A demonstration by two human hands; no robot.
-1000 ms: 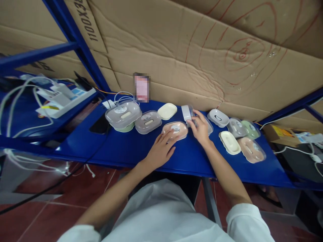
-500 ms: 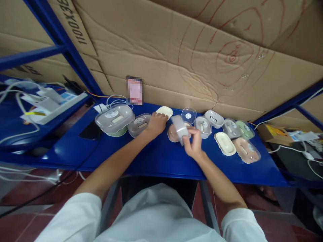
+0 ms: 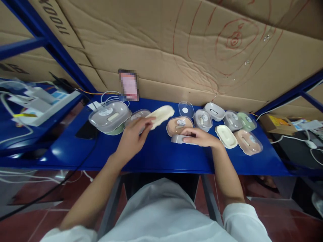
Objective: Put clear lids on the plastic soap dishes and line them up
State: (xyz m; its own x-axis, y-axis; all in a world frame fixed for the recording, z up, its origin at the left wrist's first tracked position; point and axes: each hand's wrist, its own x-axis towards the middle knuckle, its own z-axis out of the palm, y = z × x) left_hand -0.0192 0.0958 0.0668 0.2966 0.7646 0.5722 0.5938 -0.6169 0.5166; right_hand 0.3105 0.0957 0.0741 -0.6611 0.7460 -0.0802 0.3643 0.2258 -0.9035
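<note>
My left hand (image 3: 132, 139) pinches a cream oval plastic tray (image 3: 161, 116) by its near left end and holds it tilted above the blue table. In front of a peach container with a clear lid (image 3: 174, 124), my right hand (image 3: 200, 137) grips a shallow grey plastic dish (image 3: 178, 138), with its fingers over the near side. Part of that dish is hidden under the hand. Partly behind my left hand sits a grey lidded container (image 3: 137, 116). A loose clear lid (image 3: 186, 109) with a white round sticker lies behind the peach container.
A large grey lidded container (image 3: 109, 116) stands at left, beside a dark phone-like slab (image 3: 85, 131). Several containers are on the right, including a white dish (image 3: 214, 111), a cream tray (image 3: 226, 136) and a peach lidded box (image 3: 249, 142). Cardboard (image 3: 151, 50) walls the back.
The cream tray has been lifted off the table and tilted in my left hand, which moved nearer. My right hand has lowered and turned the grey dish to in front of the peach container.
</note>
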